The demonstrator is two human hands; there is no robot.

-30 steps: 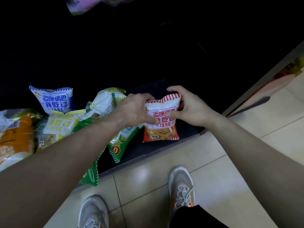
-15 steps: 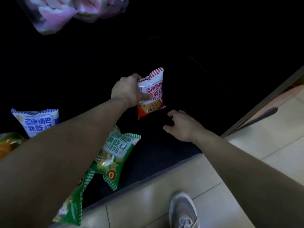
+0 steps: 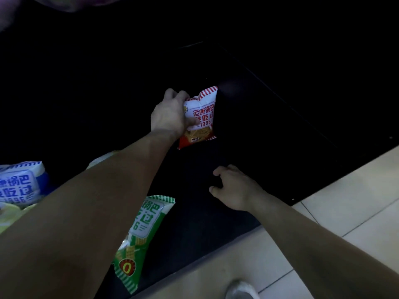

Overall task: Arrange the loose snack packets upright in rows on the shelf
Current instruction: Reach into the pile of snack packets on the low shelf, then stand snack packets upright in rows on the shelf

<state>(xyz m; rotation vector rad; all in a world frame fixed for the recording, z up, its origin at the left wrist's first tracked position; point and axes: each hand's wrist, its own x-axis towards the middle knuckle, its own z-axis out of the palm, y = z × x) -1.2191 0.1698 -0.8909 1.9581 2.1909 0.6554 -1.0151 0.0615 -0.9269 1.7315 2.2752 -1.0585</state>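
head view: only 1 camera
left hand: fingers wrapped round the red packet, thumb across its front
red packet: upright, well back from the shelf front edge; contact with shelf unclear
right hand: loose, holding nothing, near front edge
green packet: at front edge, partly behind left forearm
blue packet: cut off at left
shelf back: lost in darkness

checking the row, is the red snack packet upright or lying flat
Upright: the red snack packet is held with its striped seal on top, gripped by the left hand. Whether it touches the shelf, cannot tell.
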